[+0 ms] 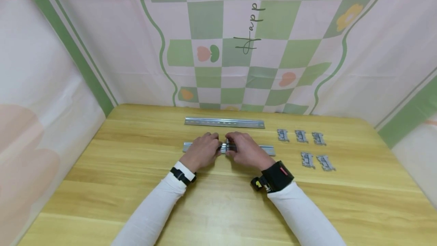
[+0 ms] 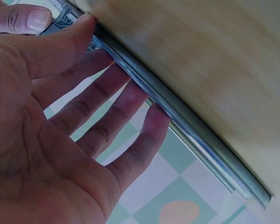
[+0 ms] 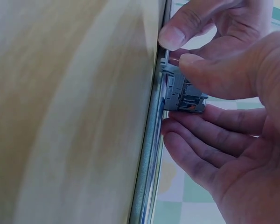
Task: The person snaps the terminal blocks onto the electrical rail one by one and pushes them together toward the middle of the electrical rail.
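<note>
A slotted metal DIN rail (image 1: pixel 268 150) lies crosswise on the table beneath both hands. My left hand (image 1: pixel 204 149) holds the rail near its middle; in the left wrist view the thumb is at one edge and the fingertips (image 2: pixel 157 116) meet the other side. Between the thumb and fingers of my right hand (image 1: pixel 248 151) is a grey terminal block (image 3: pixel 184 95), pinched and standing upright against the rail. The left thumb (image 3: pixel 172 37) is close beside the block in the right wrist view. From the head view, fingers mostly hide the block.
Behind the hands lies a second DIN rail (image 1: pixel 224 122), roughly parallel to the first. Several loose grey terminal blocks (image 1: pixel 301 136) lie in two rows on the right of the wooden table (image 1: pixel 136 189). A patterned cloth (image 1: pixel 239 75) hangs at the table's back edge.
</note>
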The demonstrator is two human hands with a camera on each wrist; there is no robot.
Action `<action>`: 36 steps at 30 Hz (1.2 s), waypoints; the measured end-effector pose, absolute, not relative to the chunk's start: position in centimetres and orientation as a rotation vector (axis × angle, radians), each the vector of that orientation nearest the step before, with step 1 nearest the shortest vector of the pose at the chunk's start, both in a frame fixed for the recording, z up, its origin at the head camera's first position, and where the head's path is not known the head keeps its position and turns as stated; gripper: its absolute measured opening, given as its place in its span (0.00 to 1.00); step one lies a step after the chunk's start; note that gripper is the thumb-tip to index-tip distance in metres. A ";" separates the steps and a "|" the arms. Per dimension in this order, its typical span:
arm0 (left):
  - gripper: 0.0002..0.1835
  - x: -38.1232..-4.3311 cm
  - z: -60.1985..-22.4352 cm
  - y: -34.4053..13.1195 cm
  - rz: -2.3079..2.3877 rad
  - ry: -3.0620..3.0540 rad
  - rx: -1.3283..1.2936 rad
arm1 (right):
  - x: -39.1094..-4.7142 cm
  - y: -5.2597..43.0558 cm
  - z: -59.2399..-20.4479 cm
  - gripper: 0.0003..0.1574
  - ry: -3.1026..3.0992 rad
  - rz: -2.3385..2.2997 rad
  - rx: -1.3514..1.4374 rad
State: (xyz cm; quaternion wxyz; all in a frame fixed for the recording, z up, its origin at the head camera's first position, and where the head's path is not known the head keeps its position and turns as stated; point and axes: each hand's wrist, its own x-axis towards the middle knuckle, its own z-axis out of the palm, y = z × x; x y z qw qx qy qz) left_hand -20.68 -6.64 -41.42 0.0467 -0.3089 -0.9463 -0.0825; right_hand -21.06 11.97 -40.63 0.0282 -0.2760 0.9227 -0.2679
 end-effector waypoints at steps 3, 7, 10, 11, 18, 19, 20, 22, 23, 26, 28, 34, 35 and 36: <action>0.08 -20.6 -41.3 -6.6 -0.240 -2.896 -0.940 | -21.0 11.9 -40.6 0.32 2.860 -0.814 -0.857; 0.08 -20.6 -41.3 -6.6 -0.229 -2.898 -0.939 | -20.9 11.8 -40.7 0.31 2.875 -0.806 -0.868; 0.08 -20.5 -41.3 -6.5 -0.227 -2.895 -0.935 | -20.9 11.9 -40.7 0.31 2.882 -0.807 -0.874; 0.08 -20.5 -41.3 -6.5 -0.228 -2.895 -0.935 | -20.9 11.9 -40.7 0.31 2.883 -0.806 -0.877; 0.08 -20.5 -41.3 -6.5 -0.229 -2.888 -0.934 | -20.9 11.8 -40.8 0.32 2.886 -0.815 -0.886; 0.07 -20.5 -41.3 -6.5 -0.231 -2.886 -0.934 | -20.9 11.8 -40.8 0.32 2.888 -0.815 -0.889; 0.07 -20.5 -41.3 -6.5 -0.232 -2.886 -0.933 | -20.9 11.8 -40.8 0.32 2.890 -0.814 -0.892; 0.07 -20.5 -41.3 -6.5 -0.232 -2.883 -0.933 | -20.9 11.8 -40.8 0.32 2.894 -0.814 -0.896; 0.07 -20.5 -41.3 -6.6 -0.237 -2.879 -0.934 | -20.9 11.8 -40.8 0.32 2.895 -0.814 -0.897; 0.07 -20.6 -41.4 -6.6 -0.235 -2.870 -0.940 | -21.0 11.8 -40.8 0.31 2.897 -0.818 -0.897; 0.07 -20.6 -41.4 -6.6 -0.234 -2.864 -0.944 | -21.0 11.9 -40.8 0.31 2.893 -0.824 -0.895; 0.07 -20.6 -41.4 -6.7 -0.241 -2.860 -0.959 | -20.9 12.1 -40.7 0.33 2.863 -0.839 -0.877; 0.07 -20.6 -41.4 -6.7 -0.242 -2.862 -0.958 | -21.0 12.1 -40.6 0.34 2.856 -0.841 -0.874; 0.07 -20.6 -41.3 -6.7 -0.244 -2.864 -0.960 | -21.0 12.2 -40.6 0.34 2.849 -0.843 -0.872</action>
